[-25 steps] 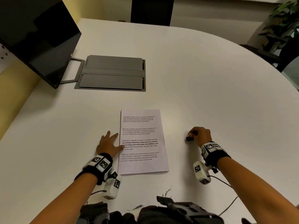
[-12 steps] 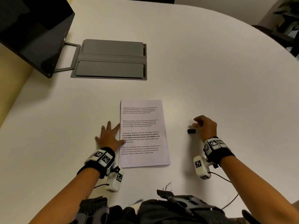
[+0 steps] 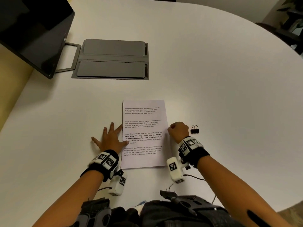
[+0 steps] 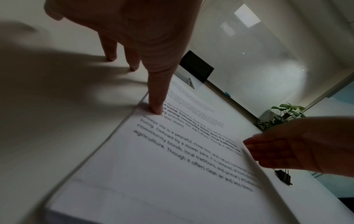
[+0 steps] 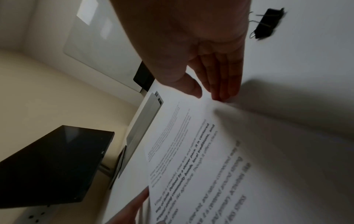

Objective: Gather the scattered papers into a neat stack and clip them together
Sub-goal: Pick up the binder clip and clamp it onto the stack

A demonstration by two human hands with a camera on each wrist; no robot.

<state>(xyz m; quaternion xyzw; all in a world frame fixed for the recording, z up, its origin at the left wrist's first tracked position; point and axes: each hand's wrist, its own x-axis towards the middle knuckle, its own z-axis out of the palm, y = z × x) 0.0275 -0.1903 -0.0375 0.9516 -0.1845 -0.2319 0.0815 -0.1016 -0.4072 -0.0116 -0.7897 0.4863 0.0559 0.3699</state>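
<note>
A stack of printed papers [image 3: 144, 128] lies squared on the white table [image 3: 213, 79] in front of me. My left hand [image 3: 109, 138] lies flat and spread on the table at the stack's left edge, its thumb [image 4: 157, 107] pressing on the paper [image 4: 172, 166]. My right hand [image 3: 177, 130] is at the stack's right edge, thumb on top and fingers [image 5: 224, 84] at the edge, which is slightly lifted. A black binder clip [image 3: 194, 129] lies loose on the table just right of that hand, also seen in the right wrist view as the clip [image 5: 268, 22].
A black monitor [image 3: 32, 30] stands at the far left on a grey stand. A grey two-panel hatch [image 3: 113, 59] is set in the table beyond the papers. A plant [image 3: 291, 13] sits off the table's far right edge.
My right hand let go of the binder clip, left it on the table and moved left to the papers' right edge. My left hand stayed flat by the left edge.
</note>
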